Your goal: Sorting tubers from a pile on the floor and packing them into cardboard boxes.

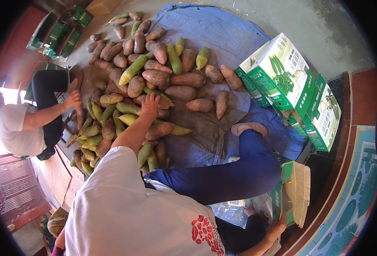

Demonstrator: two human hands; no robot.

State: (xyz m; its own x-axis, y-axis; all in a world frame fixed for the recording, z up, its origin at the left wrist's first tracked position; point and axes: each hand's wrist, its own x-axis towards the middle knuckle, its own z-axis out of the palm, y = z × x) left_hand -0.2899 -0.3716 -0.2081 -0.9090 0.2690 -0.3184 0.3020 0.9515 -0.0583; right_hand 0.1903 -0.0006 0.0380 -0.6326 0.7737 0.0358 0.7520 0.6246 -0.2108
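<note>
A large heap of long green radishes [133, 70] and reddish-brown, soil-dusted roots [156, 78] lies in front of me. My left hand [150, 106] reaches into the middle of it, palm down, with its fingers spread over the roots. Whether it presses on one of them is hidden beneath the palm. Down at the lower right, my right hand [276, 228] is at the side of an open green and tan cardboard box [297, 194], fingers bent against its edge. The box stands beside my bent leg, its flaps folded outward.
A blue tarp [192, 25] lies under the heap. Green and white printed cartons [282, 70] stand stacked at the right. At the left sits another person [22, 123], a hand above the pile. Green crates [60, 38] are at the far left; a tiled wall [359, 187] borders the right.
</note>
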